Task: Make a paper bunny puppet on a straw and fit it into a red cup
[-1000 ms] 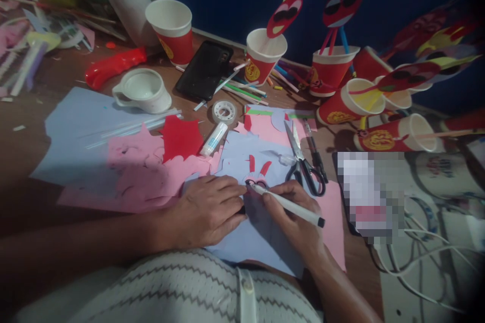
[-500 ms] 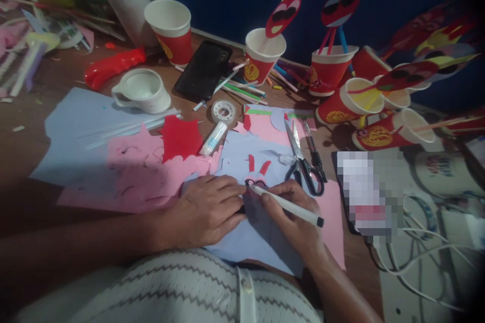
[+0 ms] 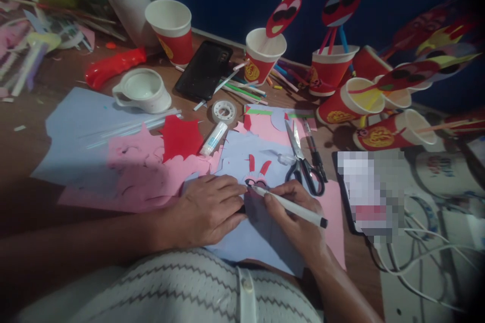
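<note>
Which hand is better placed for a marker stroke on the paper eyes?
Likely the right hand: it grips the white marker, tip at the paper eyes. The left hand rests on blue paper beside them.

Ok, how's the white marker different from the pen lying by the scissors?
The white marker has a pale barrel with a black end, while the pen is mostly dark. The white marker is held in the right hand, tip at the paper cutout; the pen lies loose beside the scissors. The white marker also looks thicker than the pen. Both are long and straight.
</note>
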The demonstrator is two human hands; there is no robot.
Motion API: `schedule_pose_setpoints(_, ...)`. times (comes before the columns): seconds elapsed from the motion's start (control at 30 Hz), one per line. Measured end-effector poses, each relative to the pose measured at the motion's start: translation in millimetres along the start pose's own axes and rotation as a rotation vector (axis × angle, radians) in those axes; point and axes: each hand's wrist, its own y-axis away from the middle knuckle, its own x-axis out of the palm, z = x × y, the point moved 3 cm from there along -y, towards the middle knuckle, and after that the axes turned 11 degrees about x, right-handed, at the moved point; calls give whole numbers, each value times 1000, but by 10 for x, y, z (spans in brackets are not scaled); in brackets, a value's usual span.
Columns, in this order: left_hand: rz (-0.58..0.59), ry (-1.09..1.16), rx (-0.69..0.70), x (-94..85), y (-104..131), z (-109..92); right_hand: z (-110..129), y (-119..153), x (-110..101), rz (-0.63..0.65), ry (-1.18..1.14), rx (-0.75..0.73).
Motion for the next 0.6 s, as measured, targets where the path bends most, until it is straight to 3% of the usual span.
schedule_pose_setpoints(0.6,7,1,0,-5,-4,-3,-15,6,6,-4,4,-3)
